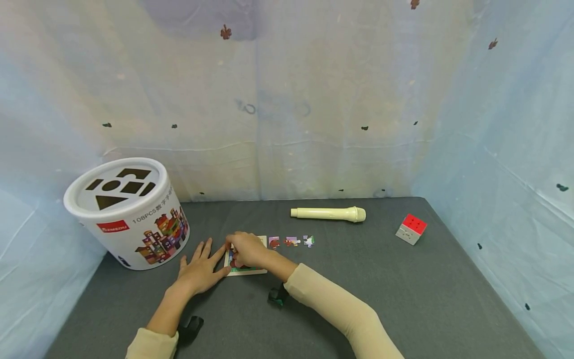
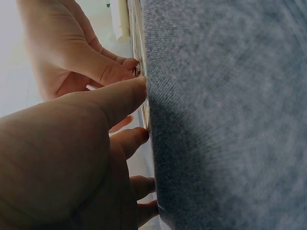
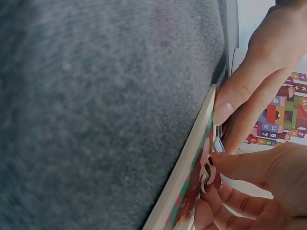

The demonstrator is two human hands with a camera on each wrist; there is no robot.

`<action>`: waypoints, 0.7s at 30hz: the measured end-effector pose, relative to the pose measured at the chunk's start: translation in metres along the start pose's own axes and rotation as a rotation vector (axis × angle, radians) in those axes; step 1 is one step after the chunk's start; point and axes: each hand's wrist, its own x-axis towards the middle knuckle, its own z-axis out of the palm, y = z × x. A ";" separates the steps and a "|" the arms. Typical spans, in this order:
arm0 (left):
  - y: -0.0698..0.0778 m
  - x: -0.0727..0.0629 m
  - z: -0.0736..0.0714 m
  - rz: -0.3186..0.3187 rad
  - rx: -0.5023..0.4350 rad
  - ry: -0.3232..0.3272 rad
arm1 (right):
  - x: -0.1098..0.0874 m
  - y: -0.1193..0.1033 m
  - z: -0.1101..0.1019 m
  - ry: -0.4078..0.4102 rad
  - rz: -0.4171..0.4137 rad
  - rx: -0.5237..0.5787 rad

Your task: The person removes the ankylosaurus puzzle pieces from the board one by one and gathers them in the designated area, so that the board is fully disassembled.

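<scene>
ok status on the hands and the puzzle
Left hand at edge of puzzle. Right hand pinching a piece there. Three loose pieces alongside, nothing blocking them.

Soft light, dim wrist views, seemingly blurred

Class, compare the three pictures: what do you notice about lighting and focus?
Head view: evenly lit, with the bucket and toy microphone fairly crisp; left wrist view: left hand dim, upper-left corner washed out; right wrist view: gray tabletop blurred toward the left edge.
</scene>
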 end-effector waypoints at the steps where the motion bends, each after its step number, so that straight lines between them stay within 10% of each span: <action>1: 0.000 0.000 0.000 0.001 0.001 0.001 | 0.000 0.000 0.000 -0.004 0.001 0.002; 21: 0.000 0.001 0.001 0.004 0.015 0.013 | -0.002 0.012 -0.001 -0.016 -0.039 0.228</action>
